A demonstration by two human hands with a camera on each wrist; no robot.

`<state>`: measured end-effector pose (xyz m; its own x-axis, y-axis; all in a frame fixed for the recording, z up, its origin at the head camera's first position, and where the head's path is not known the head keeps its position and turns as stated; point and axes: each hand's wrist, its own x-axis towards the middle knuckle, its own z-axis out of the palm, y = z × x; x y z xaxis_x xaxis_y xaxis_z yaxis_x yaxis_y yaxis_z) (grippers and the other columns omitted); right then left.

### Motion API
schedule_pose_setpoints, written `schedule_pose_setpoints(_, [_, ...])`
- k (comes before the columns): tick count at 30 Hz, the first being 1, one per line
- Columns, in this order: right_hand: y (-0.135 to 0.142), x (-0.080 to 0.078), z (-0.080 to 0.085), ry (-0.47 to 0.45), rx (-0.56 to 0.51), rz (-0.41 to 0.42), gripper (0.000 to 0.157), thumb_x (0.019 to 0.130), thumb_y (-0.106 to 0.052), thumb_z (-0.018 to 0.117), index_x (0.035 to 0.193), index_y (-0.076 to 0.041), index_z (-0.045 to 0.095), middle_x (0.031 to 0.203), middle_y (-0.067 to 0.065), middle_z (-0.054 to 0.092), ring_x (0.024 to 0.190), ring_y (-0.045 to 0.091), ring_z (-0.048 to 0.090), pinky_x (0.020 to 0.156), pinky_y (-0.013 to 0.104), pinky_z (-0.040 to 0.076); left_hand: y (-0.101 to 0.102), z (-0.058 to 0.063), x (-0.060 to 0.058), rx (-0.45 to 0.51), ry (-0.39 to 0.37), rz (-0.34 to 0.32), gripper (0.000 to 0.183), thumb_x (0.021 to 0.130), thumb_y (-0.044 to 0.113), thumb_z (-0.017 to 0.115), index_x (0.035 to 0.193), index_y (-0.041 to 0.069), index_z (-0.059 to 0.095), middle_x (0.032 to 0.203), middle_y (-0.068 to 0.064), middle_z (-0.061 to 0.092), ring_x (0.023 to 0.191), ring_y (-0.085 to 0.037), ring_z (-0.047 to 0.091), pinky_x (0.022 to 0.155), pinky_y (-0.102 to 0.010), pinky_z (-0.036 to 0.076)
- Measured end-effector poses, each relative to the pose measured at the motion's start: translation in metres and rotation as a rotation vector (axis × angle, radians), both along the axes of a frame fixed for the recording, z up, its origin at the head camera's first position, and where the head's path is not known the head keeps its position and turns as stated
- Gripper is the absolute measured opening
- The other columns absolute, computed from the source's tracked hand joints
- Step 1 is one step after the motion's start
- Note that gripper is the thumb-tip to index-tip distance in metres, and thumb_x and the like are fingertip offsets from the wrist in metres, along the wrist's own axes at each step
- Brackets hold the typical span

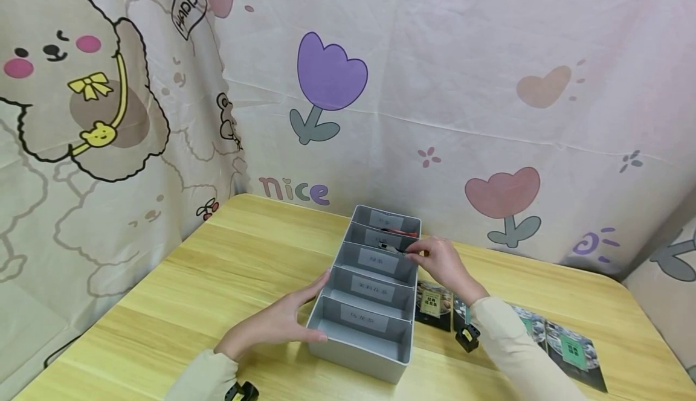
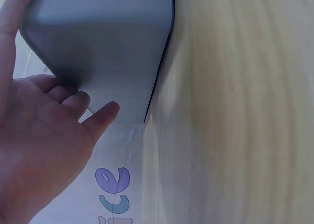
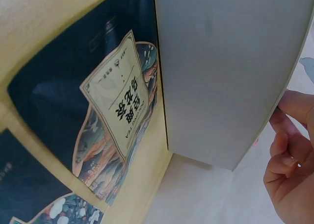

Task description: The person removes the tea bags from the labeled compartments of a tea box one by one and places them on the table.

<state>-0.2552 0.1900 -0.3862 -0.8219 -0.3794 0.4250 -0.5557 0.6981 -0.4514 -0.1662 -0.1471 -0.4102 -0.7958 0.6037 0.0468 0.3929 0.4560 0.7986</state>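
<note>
A long grey box [image 1: 359, 362] with several labelled compartments in a row stands on the table. My left hand [image 1: 283, 319] is spread along its left side near the front, thumb by the front corner; in the left wrist view the fingers lie against the box wall. Over the box's right rim, toward the back, my right hand [image 1: 437, 259] pinches a small dark-and-white piece [image 1: 388, 247] between thumb and fingertips. Its kind I cannot tell, as the fingers hide part of it. A thin red strip [image 1: 401, 232] shows in the compartments behind it.
Right of the box lies a dark pouch labelled oolong tea [image 3: 117, 101], flat on the wooden table [image 1: 217, 268]. More printed pouches [image 1: 573, 352] lie farther right, partly under the right forearm. A patterned cloth [image 1: 413, 87] hangs behind the table. Each wrist wears a small black device [image 1: 467, 336].
</note>
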Motion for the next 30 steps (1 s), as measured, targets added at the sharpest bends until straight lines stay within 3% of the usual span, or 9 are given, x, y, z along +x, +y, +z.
schedule_pose_setpoints(4, [-0.001, 0.000, 0.002, 0.034, 0.013, -0.012, 0.006, 0.083, -0.010, 0.076, 0.087, -0.006, 0.076, 0.078, -0.002, 0.068, 0.068, 0.012, 0.052, 0.056, 0.028, 0.046, 0.000, 0.000, 0.000, 0.002, -0.012, -0.001, 0.107, 0.078, 0.042, 0.077, 0.156, 0.012, 0.010, 0.158, -0.016, 0.011, 0.141, -0.038, 0.020, 0.110, -0.059, 0.022])
schedule_pose_setpoints(11, [-0.001, 0.001, 0.007, 0.012, 0.035, -0.038, 0.008, 0.085, -0.015, 0.075, 0.085, -0.006, 0.074, 0.075, -0.005, 0.062, 0.066, 0.011, 0.052, 0.056, 0.029, 0.046, 0.000, 0.000, 0.000, 0.001, -0.016, -0.001, 0.108, 0.078, 0.043, 0.077, 0.156, 0.011, 0.009, 0.158, -0.017, 0.010, 0.141, -0.038, 0.020, 0.110, -0.059, 0.021])
schedule_pose_setpoints(21, [0.000, 0.000, 0.011, 0.048, 0.040, -0.024, 0.012, 0.085, -0.015, 0.075, 0.085, -0.004, 0.074, 0.082, 0.000, 0.066, 0.079, 0.023, 0.058, 0.067, 0.037, 0.050, 0.000, -0.001, -0.002, -0.004, 0.002, -0.003, 0.109, 0.078, 0.044, 0.077, 0.156, 0.011, 0.009, 0.158, -0.017, 0.010, 0.140, -0.040, 0.020, 0.110, -0.059, 0.021])
schedule_pose_setpoints(30, [0.003, 0.002, 0.017, 0.048, 0.025, -0.018, 0.005, 0.087, -0.012, 0.072, 0.089, -0.007, 0.073, 0.080, -0.003, 0.065, 0.074, 0.015, 0.054, 0.061, 0.032, 0.047, -0.001, 0.000, 0.000, -0.016, 0.006, 0.003, 0.109, 0.077, 0.044, 0.077, 0.156, 0.010, 0.010, 0.157, -0.018, 0.011, 0.140, -0.040, 0.022, 0.109, -0.059, 0.022])
